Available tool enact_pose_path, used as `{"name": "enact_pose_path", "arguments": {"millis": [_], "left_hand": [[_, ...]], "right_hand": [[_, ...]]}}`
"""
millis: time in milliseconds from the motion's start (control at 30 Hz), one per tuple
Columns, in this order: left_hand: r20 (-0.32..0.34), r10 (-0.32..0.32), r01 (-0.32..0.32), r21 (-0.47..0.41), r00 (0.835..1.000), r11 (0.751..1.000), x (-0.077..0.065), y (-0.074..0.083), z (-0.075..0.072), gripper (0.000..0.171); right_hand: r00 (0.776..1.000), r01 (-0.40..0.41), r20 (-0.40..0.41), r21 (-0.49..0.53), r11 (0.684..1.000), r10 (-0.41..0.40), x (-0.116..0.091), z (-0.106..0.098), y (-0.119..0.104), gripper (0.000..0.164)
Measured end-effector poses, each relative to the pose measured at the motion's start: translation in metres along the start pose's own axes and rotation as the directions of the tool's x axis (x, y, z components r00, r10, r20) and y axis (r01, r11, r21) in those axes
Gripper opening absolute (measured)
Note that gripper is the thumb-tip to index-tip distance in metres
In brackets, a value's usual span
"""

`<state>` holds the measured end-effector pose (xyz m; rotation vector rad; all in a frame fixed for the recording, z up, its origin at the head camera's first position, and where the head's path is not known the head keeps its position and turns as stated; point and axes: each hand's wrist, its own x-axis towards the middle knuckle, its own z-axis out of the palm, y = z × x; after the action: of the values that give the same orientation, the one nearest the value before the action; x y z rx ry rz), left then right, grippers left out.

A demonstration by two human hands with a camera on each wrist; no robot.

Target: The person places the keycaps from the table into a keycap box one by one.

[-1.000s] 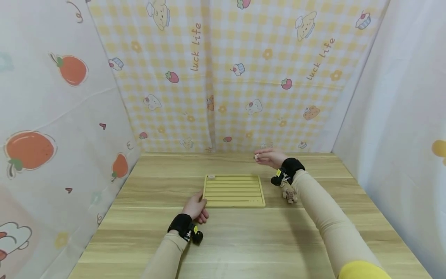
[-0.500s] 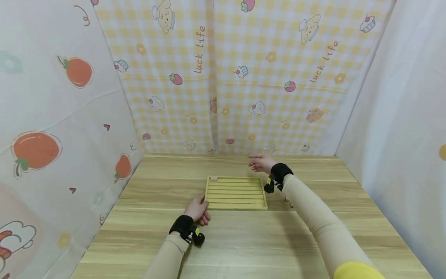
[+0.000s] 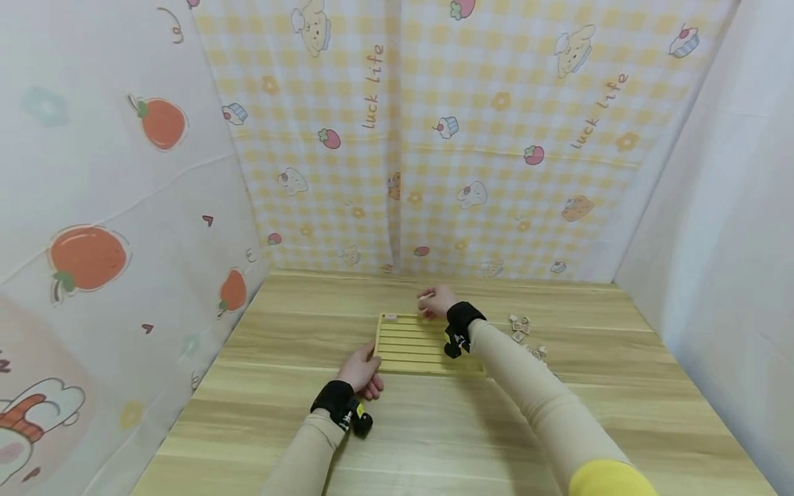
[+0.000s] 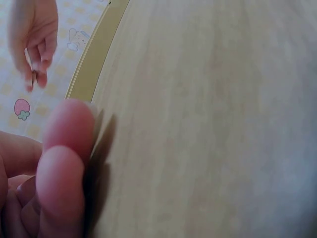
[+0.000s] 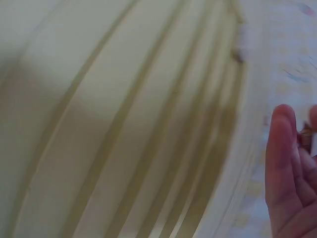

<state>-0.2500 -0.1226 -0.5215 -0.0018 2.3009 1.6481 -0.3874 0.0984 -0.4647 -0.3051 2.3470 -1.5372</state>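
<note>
A yellow slotted tray lies on the wooden table, with one small pale tile in its top left corner. My left hand holds the tray's left side near the front corner, thumb at the rim; its curled fingers show in the left wrist view. Over the tray's far edge, my right hand pinches a small wooden tile between thumb and fingers. The right wrist view shows the tray's slots beside that hand. My right forearm covers the tray's right part.
Several loose tiles lie to the right of the tray, with more small tiles partly behind the right forearm. A checked cloth closes off the table's back, and white printed cloths hang at both sides.
My right hand has moved left and nearer, from the back of the table to the tray's far edge, with the tile. The loose tiles came into view. My left hand stays at the tray.
</note>
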Motion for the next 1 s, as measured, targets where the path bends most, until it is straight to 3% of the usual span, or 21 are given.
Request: {"name": "enact_pose_path", "arguments": {"millis": [100, 200, 267, 367, 433, 533, 633, 833, 1000], "left_hand": [[0.002, 0.0, 0.0, -0.003, 1.0, 1.0, 0.001, 0.001, 0.0, 0.059], [0.005, 0.006, -0.006, -0.012, 1.0, 1.0, 0.002, 0.001, 0.0, 0.059], [0.008, 0.009, -0.009, -0.017, 1.0, 1.0, 0.002, 0.002, 0.0, 0.059], [0.01, 0.011, -0.01, -0.02, 1.0, 1.0, 0.003, 0.001, 0.001, 0.058], [0.01, 0.011, -0.011, -0.018, 1.0, 1.0, 0.002, 0.0, 0.0, 0.058], [0.008, 0.007, -0.007, -0.017, 1.0, 1.0, 0.003, 0.0, -0.001, 0.058], [0.005, 0.001, -0.001, -0.015, 1.0, 1.0, 0.003, 0.001, -0.002, 0.059], [0.002, -0.014, 0.014, -0.017, 1.0, 1.0, 0.003, 0.001, -0.001, 0.059], [0.002, -0.015, 0.015, -0.023, 1.0, 1.0, 0.004, -0.001, 0.0, 0.059]], "right_hand": [[0.996, 0.087, -0.014, -0.238, 0.967, -0.093, 0.006, 0.013, 0.001, 0.029], [0.982, 0.162, -0.018, -0.435, 0.886, -0.188, 0.013, 0.023, 0.006, 0.018], [0.971, 0.2, -0.013, -0.512, 0.836, -0.241, 0.018, 0.027, 0.012, 0.01], [0.959, 0.236, -0.003, -0.552, 0.8, -0.285, 0.023, 0.03, 0.019, 0.005], [0.956, 0.24, -0.006, -0.552, 0.798, -0.292, 0.025, 0.032, 0.023, 0.004], [0.966, 0.203, -0.019, -0.551, 0.809, -0.256, 0.027, 0.034, 0.021, 0.005], [0.976, 0.162, -0.023, -0.587, 0.793, -0.216, 0.025, 0.036, 0.014, 0.006], [0.988, 0.082, -0.039, -0.68, 0.728, -0.147, 0.017, 0.042, 0.005, 0.007], [0.988, 0.039, -0.074, -0.737, 0.675, -0.137, 0.014, 0.047, 0.007, 0.009]]}}
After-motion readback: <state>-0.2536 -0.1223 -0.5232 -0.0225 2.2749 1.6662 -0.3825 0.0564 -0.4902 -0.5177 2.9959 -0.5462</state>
